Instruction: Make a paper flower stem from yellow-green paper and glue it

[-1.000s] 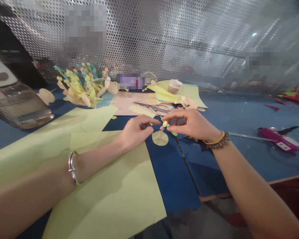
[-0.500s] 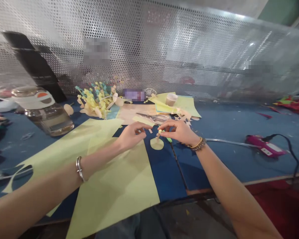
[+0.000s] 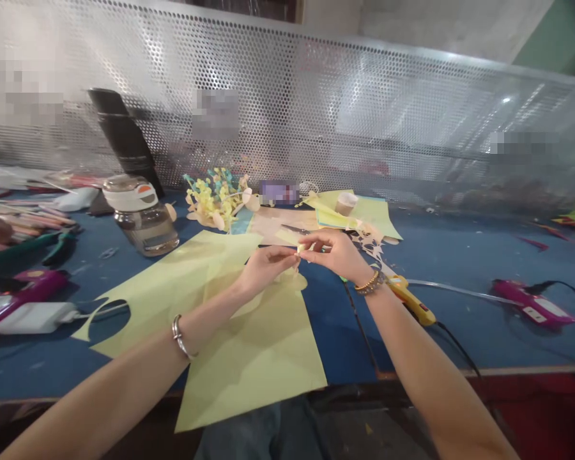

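Observation:
My right hand point(image 3: 329, 252) is closed in a pinch on a small paper flower point(image 3: 300, 248) with a pale yellow top. A thin stem runs down from it toward a round yellow paper disc point(image 3: 299, 281), partly hidden by the fingers. My left hand point(image 3: 267, 265) is also pinched, its fingertips meeting the flower just under the top. Beneath my left forearm and hand lie yellow paper sheets point(image 3: 263, 358), one with a round hole cut out. Scissors point(image 3: 293, 229) lie just behind the hands, partly covered.
Behind the hands stands a cluster of yellow and blue paper flowers point(image 3: 218, 198). A clear jar point(image 3: 141, 220) is at left, near pliers point(image 3: 62, 243) and a purple power strip point(image 3: 29, 297). A yellow-handled glue gun point(image 3: 412, 303) lies right, before another purple strip point(image 3: 531, 303). A cup point(image 3: 346, 203) stands behind.
My left fingertips have closed and come to the flower in my right hand; before, they were apart from it. The view has swung left, bringing the glue gun and left-side items into sight.

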Demonstrator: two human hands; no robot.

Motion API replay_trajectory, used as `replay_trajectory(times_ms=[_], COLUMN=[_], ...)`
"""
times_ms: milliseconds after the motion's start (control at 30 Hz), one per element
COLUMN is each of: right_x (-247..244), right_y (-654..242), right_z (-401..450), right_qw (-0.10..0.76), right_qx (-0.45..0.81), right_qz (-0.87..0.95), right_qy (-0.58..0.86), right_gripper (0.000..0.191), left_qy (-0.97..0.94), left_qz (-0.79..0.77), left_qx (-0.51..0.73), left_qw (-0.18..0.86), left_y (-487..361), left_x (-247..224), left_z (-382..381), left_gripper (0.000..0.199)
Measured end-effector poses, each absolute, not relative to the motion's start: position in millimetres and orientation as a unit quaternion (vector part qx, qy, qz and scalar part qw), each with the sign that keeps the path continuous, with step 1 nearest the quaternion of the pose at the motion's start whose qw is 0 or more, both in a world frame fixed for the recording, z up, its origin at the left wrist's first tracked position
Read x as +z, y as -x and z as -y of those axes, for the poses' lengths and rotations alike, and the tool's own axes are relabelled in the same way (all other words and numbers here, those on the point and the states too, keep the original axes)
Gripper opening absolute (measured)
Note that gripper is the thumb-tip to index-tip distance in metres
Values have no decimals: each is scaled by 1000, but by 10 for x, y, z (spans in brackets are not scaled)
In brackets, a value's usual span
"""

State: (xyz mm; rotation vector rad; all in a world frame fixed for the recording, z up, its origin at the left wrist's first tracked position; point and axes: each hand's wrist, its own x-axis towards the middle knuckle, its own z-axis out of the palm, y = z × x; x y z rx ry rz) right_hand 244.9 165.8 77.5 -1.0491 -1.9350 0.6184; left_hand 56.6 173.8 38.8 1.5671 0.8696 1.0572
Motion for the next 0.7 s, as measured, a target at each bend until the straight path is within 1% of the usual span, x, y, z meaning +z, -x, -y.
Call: replay_trajectory(times_ms=[100,200,267,467,567,700], right_x=[689,626,610,585,551,531], right_y=[-2475,-2523,-2546,-2566,-2539,-2460], right_z=[-1629,-1603,-1595,-1617,-1621,-1588], right_qw=[475,528,541,548,528,482], right_qx=[299,315,306,321,334,316], right_qz=[713,657,642,638,652,694], right_qy=[419,436,450,436,430,432], right_gripper=[33,24,23,29,29,22], left_qy=[-635,-620,-613,-617,-616,-608], left_qz=[-365,-361,-365,-356,-347,-346], left_qx=[446,452,450,454,456,460], left_qw=[515,530,537,535,541,547], left_y=[-549,-548,-549,-545,-545,-550], left_x=[373,371,374,376,373,367], left_z=[-1734,-1725,-1720,-1717,-1716,-1709], left_gripper=[30,30,30,28,27,25])
